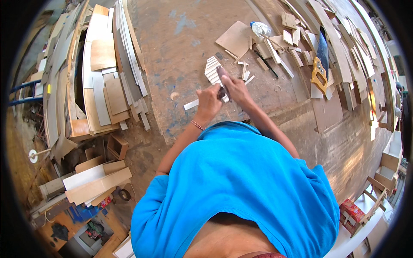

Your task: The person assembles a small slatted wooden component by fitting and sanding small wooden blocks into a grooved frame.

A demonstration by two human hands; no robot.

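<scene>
My left hand is closed near the front part of the brown work table, its fingertips on something small and dark that I cannot make out. Right beside it, my right hand grips a long, dark brown flat piece whose kind does not show clearly. Just beyond both hands lies a pale slatted wooden piece with angled corners, partly covered by the dark piece. A white strip of wood lies left of my left hand. Small light wood offcuts are scattered beyond my right hand.
A square brown board and a clear plastic bottle lie farther back. To the right, a handsaw with a yellow handle rests among many wood scraps. Stacked boards line the left side. A red box stands at lower right.
</scene>
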